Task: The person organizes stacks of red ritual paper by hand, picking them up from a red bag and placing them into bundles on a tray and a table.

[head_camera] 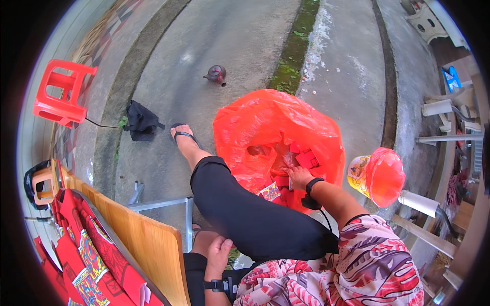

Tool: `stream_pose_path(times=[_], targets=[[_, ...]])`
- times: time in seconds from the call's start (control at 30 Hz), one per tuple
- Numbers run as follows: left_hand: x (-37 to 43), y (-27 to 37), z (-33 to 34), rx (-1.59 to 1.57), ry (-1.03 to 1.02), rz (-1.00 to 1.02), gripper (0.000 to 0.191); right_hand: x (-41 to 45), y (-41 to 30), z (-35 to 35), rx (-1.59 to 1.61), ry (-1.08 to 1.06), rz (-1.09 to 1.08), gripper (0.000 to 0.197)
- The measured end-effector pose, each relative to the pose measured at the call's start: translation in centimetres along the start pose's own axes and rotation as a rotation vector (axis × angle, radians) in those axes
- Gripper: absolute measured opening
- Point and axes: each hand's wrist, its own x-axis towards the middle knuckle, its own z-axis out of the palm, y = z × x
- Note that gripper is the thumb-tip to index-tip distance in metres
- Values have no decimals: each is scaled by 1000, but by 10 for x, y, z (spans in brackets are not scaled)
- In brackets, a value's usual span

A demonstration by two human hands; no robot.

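Observation:
A big red plastic bag (245, 126) spreads wide on the concrete to the right of my leg, with red printed paper pieces (306, 158) inside it. My right hand (300, 176) reaches into its mouth among these papers; the fingertips are partly hidden, so whether they pinch anything is unclear. My left hand (219, 252) rests near my thigh with its fingers curled and the thumb up, and no object shows in it. Left of me, red sheets with colourful printed patches (92, 252) lie on a round tray beside the edge of a wooden table (153, 237).
A bucket lined with a red bag (386, 178) stands to the right. A red plastic stool (61, 93), a black cloth bag (141, 121) and a dark teapot (217, 73) are on the ground ahead. A metal frame (164, 204) is beside my leg.

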Motion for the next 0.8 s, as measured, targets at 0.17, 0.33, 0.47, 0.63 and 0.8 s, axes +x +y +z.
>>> stream_pose_path(times=[0.17,0.33,0.47,0.63,0.8], targets=[[-3,-23,-1,66,47,-6,39,7,2,19,91,-63,76,62],[-5,-40,-5,86,69,-18,38,3,5,10,35,-131,147,42],[-10,-35,-4,46,86,-67,30,1,24,11,-13,-124,5,32],[-25,1,-7,-17,100,-260,24,-8,45,-41,106,79,73,30],[-34,11,-16,46,118,-287,25,-15,63,-81,765,-99,-43,20]])
